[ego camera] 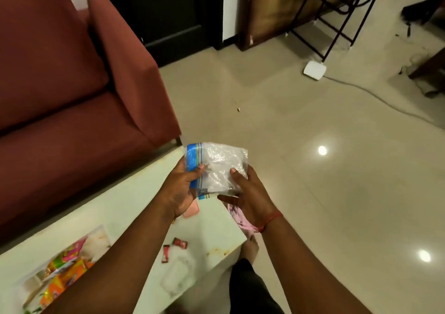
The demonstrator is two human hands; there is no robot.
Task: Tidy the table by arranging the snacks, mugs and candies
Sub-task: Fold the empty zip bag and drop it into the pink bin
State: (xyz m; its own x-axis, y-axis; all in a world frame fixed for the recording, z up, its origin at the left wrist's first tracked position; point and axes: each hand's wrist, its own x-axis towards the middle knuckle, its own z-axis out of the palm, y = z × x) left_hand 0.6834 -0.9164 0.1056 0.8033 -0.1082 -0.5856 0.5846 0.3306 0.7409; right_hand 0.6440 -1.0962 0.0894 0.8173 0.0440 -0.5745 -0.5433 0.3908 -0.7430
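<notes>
Bag (pixel 216 166), clear zip type, held above worktop (pixel 125 198) end | left hand (pixel 179 193) pinches blue seal edge, right hand (pixel 248 198) pinches opposite side | light, limp, slippery film; grip best at stiffer seal | candies (pixel 179 243) lie below.

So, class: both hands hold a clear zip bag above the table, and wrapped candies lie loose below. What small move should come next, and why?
Probably pull the zip bag open at its blue strip. The left hand pinches that strip while the right hand holds the other side, and two red candies lie loose on the white table, likely meant for the bag.
</notes>
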